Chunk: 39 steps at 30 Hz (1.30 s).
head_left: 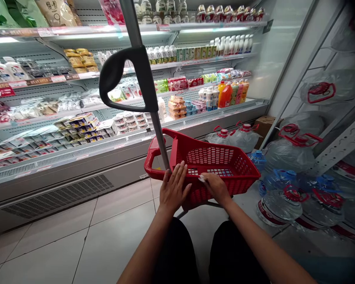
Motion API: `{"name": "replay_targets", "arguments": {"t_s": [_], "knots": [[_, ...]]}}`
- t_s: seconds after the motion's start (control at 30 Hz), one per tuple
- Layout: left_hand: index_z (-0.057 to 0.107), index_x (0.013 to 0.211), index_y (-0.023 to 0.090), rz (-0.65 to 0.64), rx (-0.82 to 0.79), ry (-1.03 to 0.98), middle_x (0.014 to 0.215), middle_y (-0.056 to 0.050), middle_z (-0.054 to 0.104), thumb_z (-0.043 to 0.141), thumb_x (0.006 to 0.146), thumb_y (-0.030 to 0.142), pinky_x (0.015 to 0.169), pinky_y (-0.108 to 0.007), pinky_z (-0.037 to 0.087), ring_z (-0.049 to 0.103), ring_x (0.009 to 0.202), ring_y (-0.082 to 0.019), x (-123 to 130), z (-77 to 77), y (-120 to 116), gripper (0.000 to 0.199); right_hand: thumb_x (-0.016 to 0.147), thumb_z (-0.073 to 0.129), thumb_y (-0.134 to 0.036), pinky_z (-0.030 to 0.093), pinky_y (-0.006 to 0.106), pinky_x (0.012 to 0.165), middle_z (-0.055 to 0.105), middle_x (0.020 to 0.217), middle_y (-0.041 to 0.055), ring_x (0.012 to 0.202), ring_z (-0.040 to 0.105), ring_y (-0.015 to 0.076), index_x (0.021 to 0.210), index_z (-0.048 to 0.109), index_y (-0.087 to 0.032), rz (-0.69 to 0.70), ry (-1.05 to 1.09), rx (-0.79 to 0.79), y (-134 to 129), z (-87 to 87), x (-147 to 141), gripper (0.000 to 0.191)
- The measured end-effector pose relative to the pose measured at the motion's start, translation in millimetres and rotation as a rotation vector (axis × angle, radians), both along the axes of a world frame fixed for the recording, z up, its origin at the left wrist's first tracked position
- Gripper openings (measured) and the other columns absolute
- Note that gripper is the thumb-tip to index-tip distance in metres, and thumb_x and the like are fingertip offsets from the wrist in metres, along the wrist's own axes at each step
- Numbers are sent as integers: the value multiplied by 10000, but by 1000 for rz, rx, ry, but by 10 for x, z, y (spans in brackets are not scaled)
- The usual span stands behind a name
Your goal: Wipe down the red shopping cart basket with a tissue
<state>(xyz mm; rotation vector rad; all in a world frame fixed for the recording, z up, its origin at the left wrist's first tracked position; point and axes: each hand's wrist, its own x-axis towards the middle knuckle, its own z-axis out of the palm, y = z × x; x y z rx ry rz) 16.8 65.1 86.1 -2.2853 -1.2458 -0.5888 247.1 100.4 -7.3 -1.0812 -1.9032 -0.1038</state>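
Note:
A red plastic shopping basket cart [242, 185] stands in front of my knees, with a tall metal pole [158, 130] and a dark grey looped handle [150, 85] rising on its left. My left hand [174, 189] lies with its fingers stretched out against the near rim, beside the foot of the pole. Further right along that rim, my right hand [215, 187] is closed, with a small white piece [203, 180] showing at its fingertips; it looks like tissue or a wipe, but I cannot make out which. Through the basket's lattice the floor shows.
Behind the basket runs an open chilled display case [127, 152] with shelves of bottles, cups and packets. Large water bottles [279, 207] with red handles crowd the floor on the right, next to a metal rack [337, 142]. Pale tiles [115, 232] cover the floor.

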Motion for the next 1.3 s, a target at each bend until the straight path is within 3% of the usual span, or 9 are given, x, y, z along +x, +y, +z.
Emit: {"name": "replay_targets", "arguments": {"t_s": [0.17,0.27,0.4,0.57,0.67,0.8,0.97,1.17,1.3], "knots": [[255,1659,161,-12,-8,16,1701,-50,282,406,1080,447,1328,-359,-31,224,1590,-173,-22,-8,-3,663,1071,464,-369,578,487,956,772,1105,97,1046,727,274,1034,676,-244,-55,-12,-16,-122,-179,754,248],[343,1621,110,-7,-36,8,1680,-95,344,411,1077,427,1338,-384,95,264,1582,-209,33,-9,-4,633,1073,446,-354,565,507,990,761,1146,108,1092,714,279,1086,672,-242,-113,9,-26,-208,-214,885,252],[441,1545,11,35,-88,-4,1620,-196,431,414,1070,431,1313,-435,236,347,1549,-284,192,-21,7,634,1074,420,-276,470,519,1152,696,1359,89,1284,634,253,1309,608,-250,-179,58,-12,-257,-110,422,302],[387,1573,4,26,-108,56,1659,-204,354,423,1045,353,1303,-489,241,324,1555,-318,334,-26,19,634,1056,362,-173,399,539,1220,479,1605,106,1513,405,236,1412,508,-205,-1,50,9,-217,157,-482,386],[366,1589,18,36,-118,89,1675,-191,328,452,999,285,1304,-498,225,307,1562,-321,320,-18,29,653,1031,415,-177,390,571,1212,400,1652,132,1528,375,262,1460,448,-188,45,34,17,-201,200,-578,430],[400,1571,19,49,-123,79,1679,-185,322,500,931,240,1307,-482,216,328,1553,-312,263,-14,45,684,987,491,-190,442,527,1160,461,1612,141,1420,506,283,1637,215,-176,-72,-41,-27,-177,92,-220,706],[390,1579,34,22,-103,68,1677,-169,337,490,918,213,1305,-468,226,345,1547,-294,227,-34,52,692,984,449,-159,462,488,1116,466,1619,69,1340,572,281,1642,288,-249,-198,-229,-104,-178,-55,353,684],[383,1585,56,-8,-110,42,1684,-144,333,506,886,177,1316,-455,216,327,1557,-271,219,-50,53,719,1032,343,-204,346,513,1231,355,1684,30,1522,386,255,1653,273,-290,-351,-206,-138,-340,-289,1111,630],[385,1577,34,-15,-121,13,1681,-154,335,515,872,181,1324,-450,198,308,1566,-269,257,-52,45,731,1066,312,-278,270,586,1256,381,1672,47,1570,289,273,1659,246,-295,-485,-95,-163,-442,-377,1125,597]]}}
